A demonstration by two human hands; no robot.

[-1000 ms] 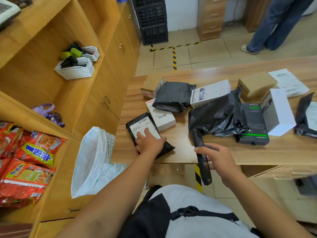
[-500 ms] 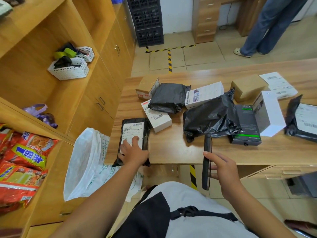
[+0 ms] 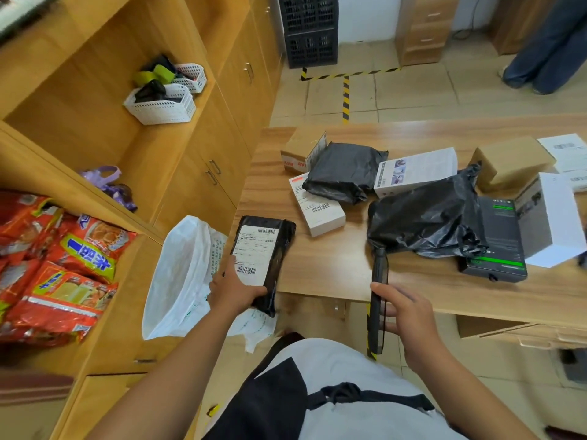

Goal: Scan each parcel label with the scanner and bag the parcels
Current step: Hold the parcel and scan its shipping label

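Left hand (image 3: 235, 290) grasps the parcel (image 3: 263, 249), label up, at the near-left corner of the table (image 3: 333, 265), partly past its edge. Bag (image 3: 178, 274) gapes at its 9 o'clock. Right hand (image 3: 409, 319), at the parcel's 3 o'clock, curls round the scanner (image 3: 378, 300), tip toward 12 o'clock.

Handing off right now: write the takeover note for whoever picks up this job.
Left hand grips the flat black poly parcel with white label at the wooden table's near-left edge, beside the white plastic bag.
Right hand holds the slim black handheld scanner, apart from the parcel.
Done: nothing shows in the bag.
Left: scan and bag this parcel, then the black mailers and boxes.
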